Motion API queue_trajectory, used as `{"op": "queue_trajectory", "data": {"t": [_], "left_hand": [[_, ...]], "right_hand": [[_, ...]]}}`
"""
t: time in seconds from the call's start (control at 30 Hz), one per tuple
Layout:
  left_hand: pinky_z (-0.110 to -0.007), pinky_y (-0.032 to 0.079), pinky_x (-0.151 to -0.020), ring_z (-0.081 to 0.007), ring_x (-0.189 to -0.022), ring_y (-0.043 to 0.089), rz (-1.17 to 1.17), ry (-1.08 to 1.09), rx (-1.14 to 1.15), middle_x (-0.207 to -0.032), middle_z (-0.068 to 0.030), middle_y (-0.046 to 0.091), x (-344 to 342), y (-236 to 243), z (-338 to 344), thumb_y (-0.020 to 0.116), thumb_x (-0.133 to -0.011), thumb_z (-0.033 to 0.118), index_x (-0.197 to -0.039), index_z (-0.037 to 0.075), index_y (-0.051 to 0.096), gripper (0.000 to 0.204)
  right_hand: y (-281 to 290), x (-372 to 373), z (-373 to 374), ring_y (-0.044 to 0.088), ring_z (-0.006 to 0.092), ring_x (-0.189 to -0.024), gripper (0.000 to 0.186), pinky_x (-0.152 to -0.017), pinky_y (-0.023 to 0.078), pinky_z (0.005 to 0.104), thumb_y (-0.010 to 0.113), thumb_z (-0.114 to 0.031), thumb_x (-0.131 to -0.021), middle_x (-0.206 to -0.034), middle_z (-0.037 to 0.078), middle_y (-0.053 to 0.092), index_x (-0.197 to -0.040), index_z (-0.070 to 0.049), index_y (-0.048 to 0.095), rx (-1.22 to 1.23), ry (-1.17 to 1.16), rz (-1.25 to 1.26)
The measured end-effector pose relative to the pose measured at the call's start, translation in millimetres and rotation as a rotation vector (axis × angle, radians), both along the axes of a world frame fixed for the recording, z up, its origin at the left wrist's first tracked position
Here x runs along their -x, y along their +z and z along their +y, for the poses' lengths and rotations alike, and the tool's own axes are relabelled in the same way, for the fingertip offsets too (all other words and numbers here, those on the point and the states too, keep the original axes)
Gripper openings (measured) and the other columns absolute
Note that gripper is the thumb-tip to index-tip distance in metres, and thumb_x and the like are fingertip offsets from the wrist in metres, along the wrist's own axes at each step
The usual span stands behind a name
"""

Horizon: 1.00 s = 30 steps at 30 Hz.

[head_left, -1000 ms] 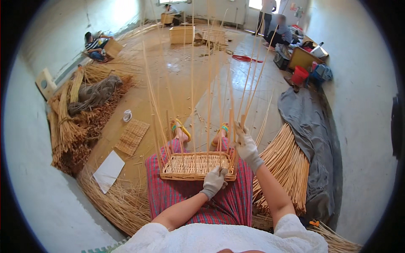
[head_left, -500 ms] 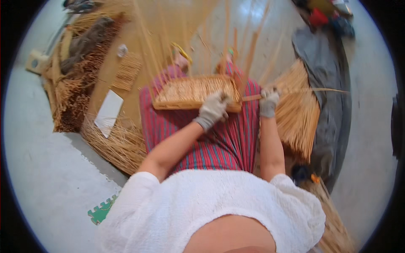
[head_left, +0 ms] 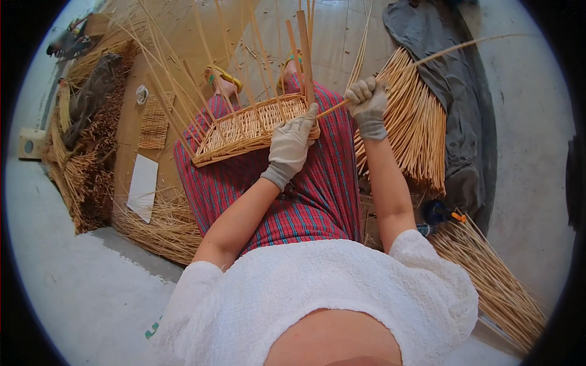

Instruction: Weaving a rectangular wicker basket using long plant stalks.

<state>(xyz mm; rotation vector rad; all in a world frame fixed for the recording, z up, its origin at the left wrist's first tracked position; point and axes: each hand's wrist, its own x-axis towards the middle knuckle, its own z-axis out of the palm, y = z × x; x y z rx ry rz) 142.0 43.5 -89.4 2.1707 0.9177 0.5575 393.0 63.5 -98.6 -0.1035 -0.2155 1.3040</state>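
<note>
The woven basket (head_left: 250, 128) is pressed by the left hand (head_left: 292, 146). A willow rod (head_left: 427, 58) is clenched in the right hand (head_left: 368, 105). A white sheet (head_left: 143, 186), markings indiscernible, is laid on the floor.

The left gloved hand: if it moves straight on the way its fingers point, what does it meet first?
The left gloved hand points toward the flat woven wicker basket base on the lap and already touches its near edge. Just beyond its fingertips stands the flat upright wooden stake. That likely comes first, though depth is unclear.
</note>
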Motion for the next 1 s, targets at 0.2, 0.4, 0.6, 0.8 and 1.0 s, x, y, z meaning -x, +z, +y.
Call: {"op": "queue_trajectory", "data": {"t": [0.2,0.4,0.6,0.8,1.0], "left_hand": [[-0.036,0.041,-0.093,-0.0241,-0.101,0.064,0.081,0.069,-0.465,-0.107,-0.0069,0.067,0.5,9.5,-0.6,0.073,-0.075,0.009,-0.151,0.018,0.033,0.087],[-0.024,0.046,-0.079,-0.0102,-0.081,0.063,-0.044,0.081,-0.068,-0.094,0.0031,0.066,-0.5,15.8,-1.1,0.057,-0.089,0.001,-0.145,0.026,0.046,0.062],[-0.024,0.047,-0.088,-0.0077,-0.093,0.061,-0.615,-0.009,0.506,-0.097,0.0004,0.065,-2.4,-2.7,2.3,0.056,-0.095,0.012,-0.138,0.018,0.053,0.043],[-0.036,0.032,-0.113,-0.0261,-0.125,0.052,-1.112,-0.094,0.927,-0.123,-0.0128,0.062,12.8,7.7,2.2,0.057,-0.094,0.012,-0.135,0.005,0.049,0.043],[-0.042,0.039,-0.105,-0.0267,-0.114,0.059,-0.507,-0.032,0.073,-0.107,-0.0090,0.068,74.0,33.2,0.1,0.064,-0.092,0.015,-0.094,0.004,0.068,0.011]], "right_hand": [[11.0,12.8,-10.5,0.016,0.0103,-0.043,0.061,-0.040,0.019,0.0275,0.031,-0.064,-0.097,-0.049,-0.005,0.020,-0.061,-0.015,0.034,0.246,-0.152,0.019],[56.8,43.9,-62.7,0.018,0.0138,-0.046,0.058,-0.047,0.026,0.0317,0.025,-0.057,-0.102,-0.052,-0.003,0.018,-0.064,-0.013,0.033,0.378,-0.300,-0.189],[61.6,188.0,-75.1,0.060,0.0250,-0.074,0.019,-0.072,0.047,0.0374,0.061,-0.025,-0.090,-0.076,0.006,0.059,-0.093,-0.007,0.062,0.221,-0.531,-0.855],[66.6,189.2,-52.7,0.065,0.0173,-0.085,0.022,-0.084,0.053,0.0351,0.074,-0.016,-0.082,-0.096,0.006,0.067,-0.099,-0.004,0.066,0.149,-0.246,-1.677],[36.5,135.3,-1.7,0.060,0.0159,-0.060,0.039,-0.057,0.045,0.0344,0.076,-0.039,-0.084,-0.062,0.006,0.061,-0.079,-0.002,0.064,1.021,-0.191,-1.510]]}}
